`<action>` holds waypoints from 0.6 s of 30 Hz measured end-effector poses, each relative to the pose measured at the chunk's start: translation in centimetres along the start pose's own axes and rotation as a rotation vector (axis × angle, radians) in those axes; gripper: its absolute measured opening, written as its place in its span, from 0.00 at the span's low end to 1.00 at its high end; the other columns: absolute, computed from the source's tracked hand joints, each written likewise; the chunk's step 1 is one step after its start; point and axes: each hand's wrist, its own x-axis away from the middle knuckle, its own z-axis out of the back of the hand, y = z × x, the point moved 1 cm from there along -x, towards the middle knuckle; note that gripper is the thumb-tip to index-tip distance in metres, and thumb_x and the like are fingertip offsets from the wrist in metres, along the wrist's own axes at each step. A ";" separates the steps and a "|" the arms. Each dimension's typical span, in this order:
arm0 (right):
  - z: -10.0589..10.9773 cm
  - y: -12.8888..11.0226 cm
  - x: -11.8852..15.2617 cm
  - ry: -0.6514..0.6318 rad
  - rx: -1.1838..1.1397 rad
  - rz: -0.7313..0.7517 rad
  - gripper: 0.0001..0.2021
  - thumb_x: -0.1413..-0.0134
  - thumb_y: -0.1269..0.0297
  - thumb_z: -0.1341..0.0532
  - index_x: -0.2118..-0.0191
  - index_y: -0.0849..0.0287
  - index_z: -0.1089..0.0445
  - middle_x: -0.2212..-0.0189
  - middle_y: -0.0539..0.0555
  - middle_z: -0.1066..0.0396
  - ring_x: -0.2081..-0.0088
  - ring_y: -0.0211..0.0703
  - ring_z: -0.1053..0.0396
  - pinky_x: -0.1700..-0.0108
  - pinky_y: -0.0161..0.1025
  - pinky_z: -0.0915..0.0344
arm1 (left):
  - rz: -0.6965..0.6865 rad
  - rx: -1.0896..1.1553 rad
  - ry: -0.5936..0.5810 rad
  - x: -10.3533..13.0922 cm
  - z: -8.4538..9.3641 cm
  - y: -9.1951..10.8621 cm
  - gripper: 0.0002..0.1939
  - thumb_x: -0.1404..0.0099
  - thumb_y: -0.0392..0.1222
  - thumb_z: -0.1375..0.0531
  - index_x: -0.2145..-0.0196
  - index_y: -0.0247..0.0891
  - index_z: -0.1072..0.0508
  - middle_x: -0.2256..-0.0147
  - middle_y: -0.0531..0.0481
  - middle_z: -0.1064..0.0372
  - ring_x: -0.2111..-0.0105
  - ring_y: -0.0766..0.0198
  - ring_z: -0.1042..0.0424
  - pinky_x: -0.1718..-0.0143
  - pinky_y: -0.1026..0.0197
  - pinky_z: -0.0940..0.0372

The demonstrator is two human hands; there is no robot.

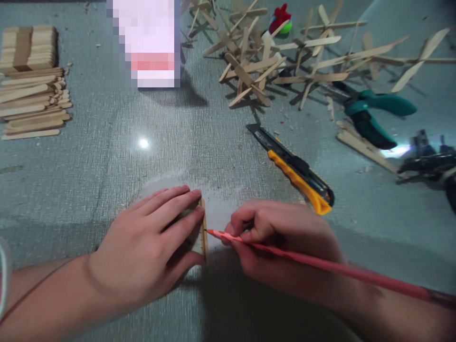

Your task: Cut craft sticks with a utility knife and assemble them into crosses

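Note:
At the lower middle, my left hand (156, 232) arches over the table. Its fingertips and thumb press along a narrow wooden craft stick (204, 237), which lies roughly upright in view; small marks show along its edge. Part of what lies beneath the palm is hidden. My right hand (281, 237) is closed around a red pencil (302, 259) in a writing grip. The pencil's dark point touches, or almost touches, the stick's right side just beyond the left fingers. Beyond the right hand lies a yellow and black utility knife (295, 168).
At the upper left lie a banded bundle of craft sticks (39, 47) and a loose stack (35, 102). Crossed-stick pieces (249, 78) crowd the upper right, beside teal-handled pliers (374, 111) and a red toy (279, 20). A pixelated block (151, 38) stands at the top. A dark object (431, 156) sits far right.

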 end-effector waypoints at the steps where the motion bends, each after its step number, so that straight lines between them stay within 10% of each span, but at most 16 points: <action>1: 0.0 0.0 0.0 0.008 0.012 -0.004 0.16 0.48 0.80 0.36 0.73 0.53 0.41 0.75 0.44 0.24 0.78 0.31 0.30 0.75 0.30 0.36 | -0.003 -0.002 0.001 0.0 0.0 0.0 0.24 0.29 0.48 0.33 0.42 0.31 0.25 0.37 0.38 0.28 0.36 0.45 0.29 0.36 0.40 0.27; 18: -0.1 0.2 0.2 0.037 0.039 0.024 0.15 0.45 0.78 0.36 0.72 0.53 0.40 0.73 0.44 0.24 0.77 0.31 0.29 0.74 0.30 0.34 | -0.012 -0.016 0.017 0.1 -0.1 0.0 0.24 0.28 0.49 0.34 0.42 0.31 0.24 0.38 0.38 0.27 0.37 0.45 0.28 0.38 0.40 0.25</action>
